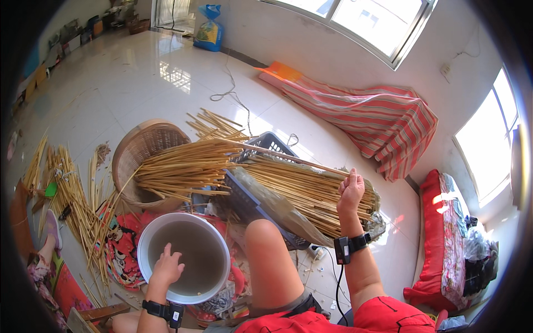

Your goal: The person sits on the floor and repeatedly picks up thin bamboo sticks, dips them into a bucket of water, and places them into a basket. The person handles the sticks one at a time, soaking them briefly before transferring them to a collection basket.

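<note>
My right hand [351,191] grips one end of a long thin stick [287,157], which slants away to the left above a plastic crate. In that dark blue crate [245,197], a bundle of yellowish sticks [300,187] lies on a translucent plastic sheet [266,189]. My left hand [167,264] hangs over a white bucket [225,254] of murky water [200,258], fingers spread and holding nothing. Behind the bucket, a tilted woven bamboo basket [120,170] holds more sticks [187,166], their ends pointing towards the crate.
Loose sticks [75,200] lie on the floor at left, near another person's foot [54,233]. Patterned cloth [120,254] spreads under the bucket. A striped cloth [358,112] covers something along the wall. A red-covered stack [433,241] stands at right; a blue bag [209,33] is far back.
</note>
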Motion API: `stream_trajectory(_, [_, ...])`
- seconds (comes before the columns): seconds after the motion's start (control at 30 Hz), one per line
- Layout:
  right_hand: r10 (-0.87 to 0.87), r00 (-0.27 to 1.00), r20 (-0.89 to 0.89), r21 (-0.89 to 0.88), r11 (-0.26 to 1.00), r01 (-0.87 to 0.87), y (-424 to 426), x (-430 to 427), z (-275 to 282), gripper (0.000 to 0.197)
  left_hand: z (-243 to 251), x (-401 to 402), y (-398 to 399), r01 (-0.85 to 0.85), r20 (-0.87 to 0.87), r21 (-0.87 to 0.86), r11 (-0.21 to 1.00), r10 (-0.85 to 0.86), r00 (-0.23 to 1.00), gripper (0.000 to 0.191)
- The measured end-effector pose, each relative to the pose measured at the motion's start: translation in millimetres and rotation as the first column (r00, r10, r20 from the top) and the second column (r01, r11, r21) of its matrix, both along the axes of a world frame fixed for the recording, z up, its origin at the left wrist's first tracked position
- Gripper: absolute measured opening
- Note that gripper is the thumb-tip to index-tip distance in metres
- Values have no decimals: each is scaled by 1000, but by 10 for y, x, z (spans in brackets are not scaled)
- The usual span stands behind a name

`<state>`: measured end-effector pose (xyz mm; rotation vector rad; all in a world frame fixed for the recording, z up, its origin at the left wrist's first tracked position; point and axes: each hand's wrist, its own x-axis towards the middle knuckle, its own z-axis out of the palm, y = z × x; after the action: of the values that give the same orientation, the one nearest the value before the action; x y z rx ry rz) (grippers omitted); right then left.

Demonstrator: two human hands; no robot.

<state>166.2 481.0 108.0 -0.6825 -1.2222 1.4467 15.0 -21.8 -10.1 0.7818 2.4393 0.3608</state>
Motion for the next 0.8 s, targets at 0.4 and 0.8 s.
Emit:
stream_trajectory(0.4, [-19, 999, -47, -118, 993, 14, -56, -368, -5, 23, -55, -17, 32, 8, 9, -12, 1000, -8, 1000, 41])
stream_trajectory(0.8, [176, 977, 118, -289, 948, -136, 738, -1652, -592, 17, -132, -43, 38, -13, 56, -14, 1000, 14, 998, 41])
